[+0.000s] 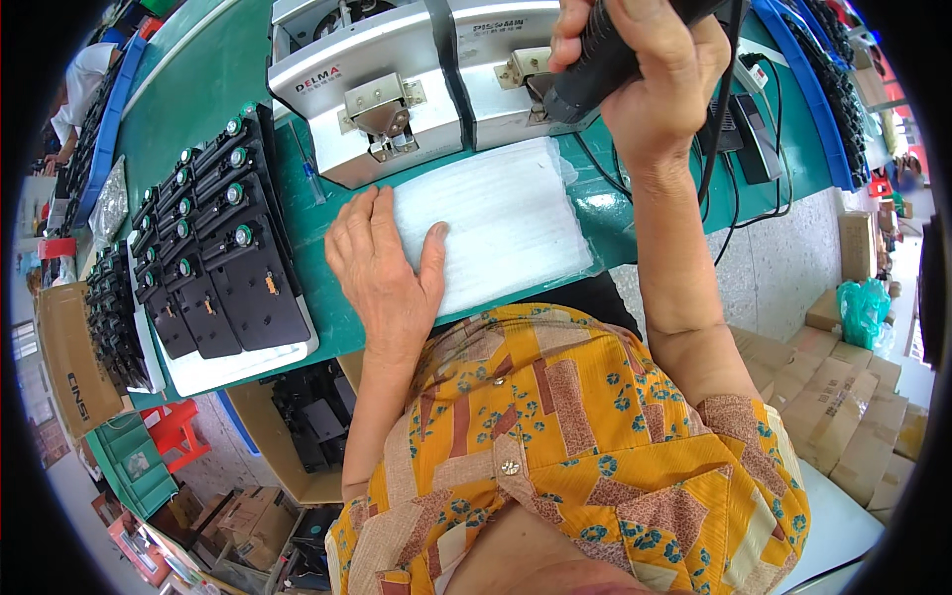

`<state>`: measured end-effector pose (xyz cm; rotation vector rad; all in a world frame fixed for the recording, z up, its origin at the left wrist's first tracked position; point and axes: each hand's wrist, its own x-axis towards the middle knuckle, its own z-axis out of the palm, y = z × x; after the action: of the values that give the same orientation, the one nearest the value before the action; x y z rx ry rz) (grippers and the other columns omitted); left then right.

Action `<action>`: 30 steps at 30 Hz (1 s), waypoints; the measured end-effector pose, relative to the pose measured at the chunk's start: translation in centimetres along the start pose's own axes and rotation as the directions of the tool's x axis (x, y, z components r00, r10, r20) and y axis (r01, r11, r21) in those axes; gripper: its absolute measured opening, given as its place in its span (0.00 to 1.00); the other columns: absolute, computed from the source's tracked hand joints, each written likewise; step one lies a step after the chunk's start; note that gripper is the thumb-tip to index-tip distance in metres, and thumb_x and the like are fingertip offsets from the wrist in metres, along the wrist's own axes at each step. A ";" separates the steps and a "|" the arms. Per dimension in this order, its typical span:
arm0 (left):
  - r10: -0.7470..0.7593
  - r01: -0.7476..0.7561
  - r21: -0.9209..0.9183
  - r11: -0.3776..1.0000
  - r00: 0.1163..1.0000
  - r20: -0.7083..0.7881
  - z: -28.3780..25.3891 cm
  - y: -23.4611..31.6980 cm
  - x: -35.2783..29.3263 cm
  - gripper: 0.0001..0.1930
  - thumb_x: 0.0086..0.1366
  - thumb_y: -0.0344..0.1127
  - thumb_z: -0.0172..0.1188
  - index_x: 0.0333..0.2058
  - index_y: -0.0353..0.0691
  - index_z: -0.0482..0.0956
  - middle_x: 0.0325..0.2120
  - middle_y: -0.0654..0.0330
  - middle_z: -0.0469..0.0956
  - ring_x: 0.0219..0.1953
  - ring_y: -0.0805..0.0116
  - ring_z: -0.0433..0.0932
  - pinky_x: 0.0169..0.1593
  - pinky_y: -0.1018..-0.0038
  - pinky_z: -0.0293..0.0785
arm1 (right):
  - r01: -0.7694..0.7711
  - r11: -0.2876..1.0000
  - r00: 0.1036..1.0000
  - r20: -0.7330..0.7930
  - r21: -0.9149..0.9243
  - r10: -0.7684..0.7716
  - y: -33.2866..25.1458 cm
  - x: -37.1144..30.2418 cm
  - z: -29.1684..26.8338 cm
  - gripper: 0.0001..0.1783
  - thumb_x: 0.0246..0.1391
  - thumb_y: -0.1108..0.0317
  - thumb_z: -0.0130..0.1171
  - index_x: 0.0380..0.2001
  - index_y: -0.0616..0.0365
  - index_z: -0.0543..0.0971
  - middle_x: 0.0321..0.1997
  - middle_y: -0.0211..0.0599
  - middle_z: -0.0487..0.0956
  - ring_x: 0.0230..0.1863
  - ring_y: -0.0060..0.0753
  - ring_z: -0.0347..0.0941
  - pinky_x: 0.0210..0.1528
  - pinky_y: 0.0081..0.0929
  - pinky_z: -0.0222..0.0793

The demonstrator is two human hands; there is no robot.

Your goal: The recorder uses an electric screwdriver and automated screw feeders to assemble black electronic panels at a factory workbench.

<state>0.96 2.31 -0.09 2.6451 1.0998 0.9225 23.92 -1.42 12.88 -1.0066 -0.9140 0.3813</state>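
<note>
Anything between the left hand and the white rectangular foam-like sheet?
Nothing visible: the left hand appears to rest directly on the left side of the white rectangular foam-like sheet. The black cylindrical tool in the right hand shows beyond the sheet's far edge, not between them.

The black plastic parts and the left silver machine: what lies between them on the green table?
In the head view, a blue-handled screwdriver lies there on the green tabletop.

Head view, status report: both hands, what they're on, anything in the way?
Right hand gripping black cylindrical tool. Left hand resting on white sheet, covering part of its left side. Silver machines just beyond sheet's far edge.
</note>
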 end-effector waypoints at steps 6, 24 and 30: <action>-0.007 0.007 0.008 1.000 1.000 0.010 -0.2 0.1 0.0 0.30 0.61 0.44 0.70 0.56 0.31 0.75 0.55 0.45 0.74 0.59 0.44 0.70 0.64 0.54 0.61 | 0.139 0.986 0.983 -0.133 0.090 -0.126 -1.5 -1.0 0.7 0.27 0.52 0.54 0.72 0.42 0.67 0.75 0.31 0.42 0.79 0.28 0.28 0.77 0.32 0.24 0.79; -0.018 0.018 -0.031 0.999 1.000 0.006 -0.3 0.3 0.1 0.32 0.61 0.48 0.70 0.57 0.29 0.74 0.55 0.44 0.74 0.58 0.44 0.70 0.63 0.53 0.61 | 0.156 0.902 0.960 0.153 0.403 -0.234 5.7 1.8 -1.4 0.29 0.45 0.59 0.79 0.42 0.66 0.76 0.29 0.39 0.80 0.26 0.27 0.77 0.30 0.21 0.75; -0.003 0.003 -0.040 0.999 1.000 -0.007 -0.2 0.0 -0.1 0.34 0.58 0.46 0.72 0.55 0.25 0.73 0.53 0.42 0.72 0.56 0.42 0.68 0.62 0.50 0.60 | 0.053 0.998 0.998 -0.036 0.022 -0.052 -0.1 -1.5 0.2 0.25 0.54 0.57 0.70 0.44 0.68 0.76 0.30 0.43 0.81 0.26 0.30 0.78 0.30 0.23 0.77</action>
<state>0.82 2.23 0.05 2.6092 1.0751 0.9433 22.91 -2.31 12.29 -0.9640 -0.9005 0.3283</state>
